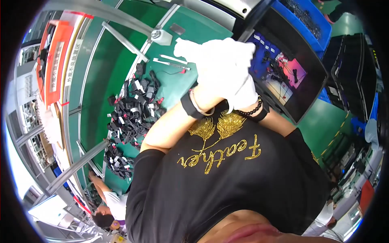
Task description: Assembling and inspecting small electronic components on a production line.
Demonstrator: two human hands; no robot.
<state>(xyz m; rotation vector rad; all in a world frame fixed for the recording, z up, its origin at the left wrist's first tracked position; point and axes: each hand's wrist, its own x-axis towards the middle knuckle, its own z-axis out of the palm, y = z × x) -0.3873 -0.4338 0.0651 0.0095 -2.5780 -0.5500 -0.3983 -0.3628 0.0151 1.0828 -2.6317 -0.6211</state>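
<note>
1. Step in hand: the left hand [211,75] and right hand [243,83] meet at one o'clock of the view's centre, in front of the chest; both look wrapped in white cloth [227,54], apparently gloves; my judgement is that the gloves are being put on or adjusted.
2. Fingers: I cannot tell whether either hand's are apart, together or clamped on something; the white is too bright and folded to show them; the wrists stand a little apart below it.
3. Where things lie: the white cloth is at one o'clock, above the green table [178,85]; a pile of black corded parts [135,107] sits between nine and ten, two slim tools [172,64] near eleven, a dark screen [314,79] between two and three.
4. Next move, as a judgement: finishing calls for a snug fit at each fingertip; any reach toward the pile would call for parting the hands and swinging toward nine, clear of the tools.
</note>
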